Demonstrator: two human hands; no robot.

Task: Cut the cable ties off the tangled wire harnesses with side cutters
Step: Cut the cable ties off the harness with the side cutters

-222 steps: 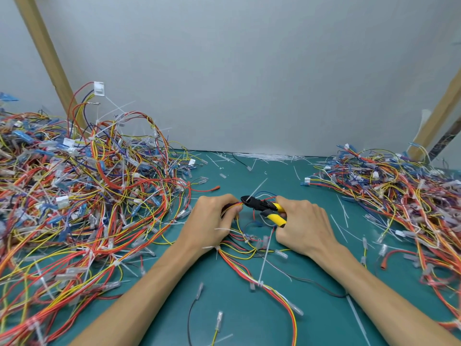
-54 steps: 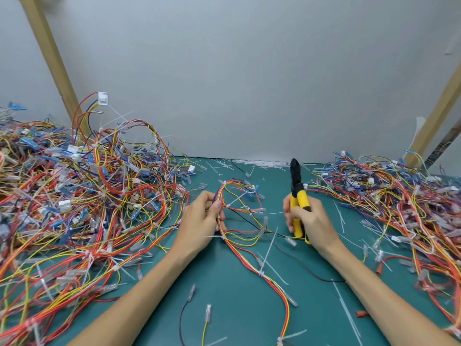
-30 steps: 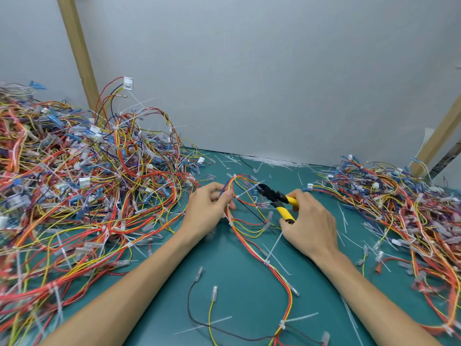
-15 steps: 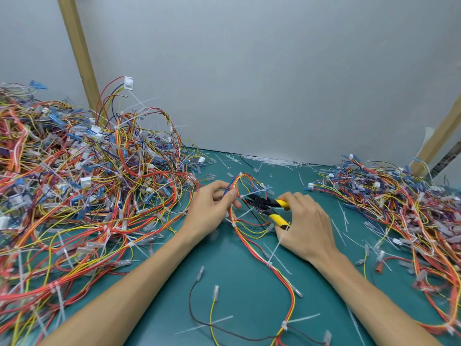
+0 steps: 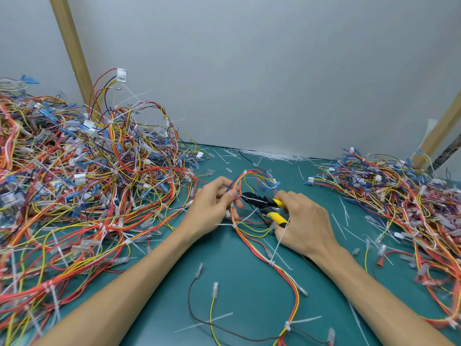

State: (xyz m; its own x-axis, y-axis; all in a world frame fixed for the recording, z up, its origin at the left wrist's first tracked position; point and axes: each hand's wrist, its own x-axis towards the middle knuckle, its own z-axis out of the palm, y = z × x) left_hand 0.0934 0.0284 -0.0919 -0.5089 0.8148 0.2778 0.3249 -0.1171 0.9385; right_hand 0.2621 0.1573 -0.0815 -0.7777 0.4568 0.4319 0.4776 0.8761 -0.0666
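Edging leftward since half a second ago, black-nosed, yellow-handled side cutters (image 5: 262, 203), held in the right hand (image 5: 303, 222) grip, reach the red-and-yellow wire harness (image 5: 296, 299) pinched in the left hand (image 5: 213, 207) grip. Cutting step; next, squeeze on tie plastic only.

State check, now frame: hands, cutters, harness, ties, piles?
left hand: pinches the harness loop
right hand: grips the side cutters
side cutters: tip at the pinched wires
harness: lying along the mat, upper loop lifted
cable tie: uncut, on the harness
left pile: tangled, ties on
right pile: tangled
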